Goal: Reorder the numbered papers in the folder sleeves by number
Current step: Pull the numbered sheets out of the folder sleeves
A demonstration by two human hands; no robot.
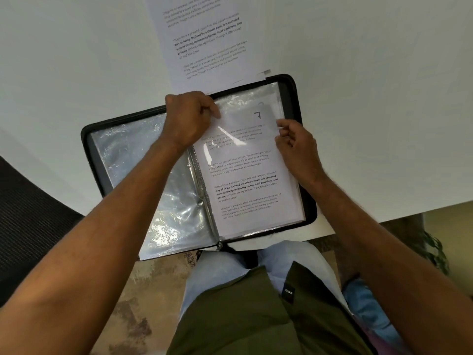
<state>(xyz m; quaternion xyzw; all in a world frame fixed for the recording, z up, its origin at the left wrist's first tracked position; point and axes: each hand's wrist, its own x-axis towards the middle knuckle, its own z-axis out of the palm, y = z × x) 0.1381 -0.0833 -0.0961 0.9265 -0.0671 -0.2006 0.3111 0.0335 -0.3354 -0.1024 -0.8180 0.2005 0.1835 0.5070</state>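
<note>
A black zip folder [88, 139] lies open on the white table, its clear sleeves spread to both sides. On the right side a printed paper marked 7 [245, 180] sits in the top sleeve. My left hand [188, 117] pinches the top left corner of that sleeve near the spine. At the sleeve's upper right edge, my right hand [294, 144] pinches the paper or plastic. The left-hand sleeves [133, 160] look empty and crinkled.
Loose printed sheets [204, 39] lie on the table just beyond the folder's top edge. The table's near edge [384, 217] runs beside my right forearm. A dark chair [30, 213] stands at the left, and my lap is below the folder.
</note>
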